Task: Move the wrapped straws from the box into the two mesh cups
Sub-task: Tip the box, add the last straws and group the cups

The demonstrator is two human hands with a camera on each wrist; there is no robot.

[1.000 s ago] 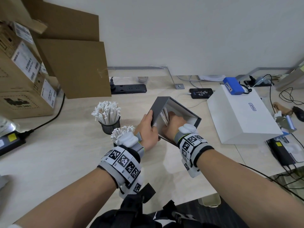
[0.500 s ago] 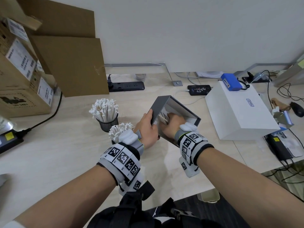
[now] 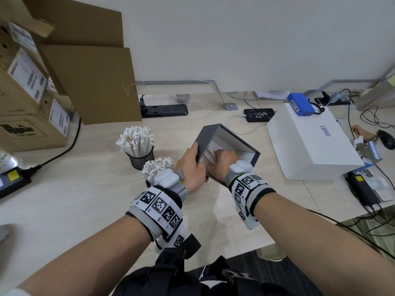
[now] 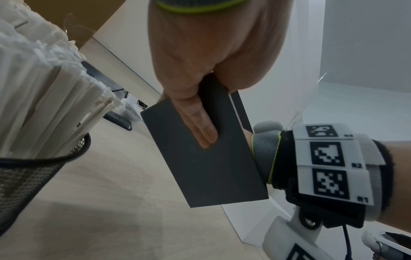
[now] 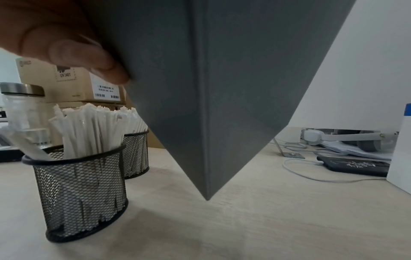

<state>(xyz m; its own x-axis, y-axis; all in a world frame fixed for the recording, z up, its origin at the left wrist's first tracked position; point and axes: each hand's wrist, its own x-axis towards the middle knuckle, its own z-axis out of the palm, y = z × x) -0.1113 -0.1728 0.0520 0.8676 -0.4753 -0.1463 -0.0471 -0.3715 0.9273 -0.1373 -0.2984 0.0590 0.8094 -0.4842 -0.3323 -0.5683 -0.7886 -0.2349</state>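
A grey box (image 3: pixel 233 139) with a white inside is held tilted above the table, one corner (image 5: pixel 206 197) pointing down. My left hand (image 3: pixel 192 165) grips its left wall (image 4: pixel 200 158), fingers on the outside. My right hand (image 3: pixel 224 161) reaches into the box, fingers curled round a bundle of wrapped straws (image 3: pixel 210 155). Two black mesh cups stand left of the box, both packed with white wrapped straws: the far cup (image 3: pixel 140 157) and the near cup (image 5: pixel 82 191), the latter partly hidden behind my left wrist in the head view.
Cardboard boxes (image 3: pixel 25 103) and flat cardboard sheets (image 3: pixel 94 82) stand at the back left. A power strip (image 3: pixel 164 110), a phone (image 3: pixel 259 114) on a cable, and a white case (image 3: pixel 310 144) with a blue pack (image 3: pixel 300 103) lie behind and right. A glass jar (image 5: pixel 22 112) stands left.
The box has stayed tilted in my left hand. My right hand has gone slightly deeper into the box and gathered the straws against its left wall.
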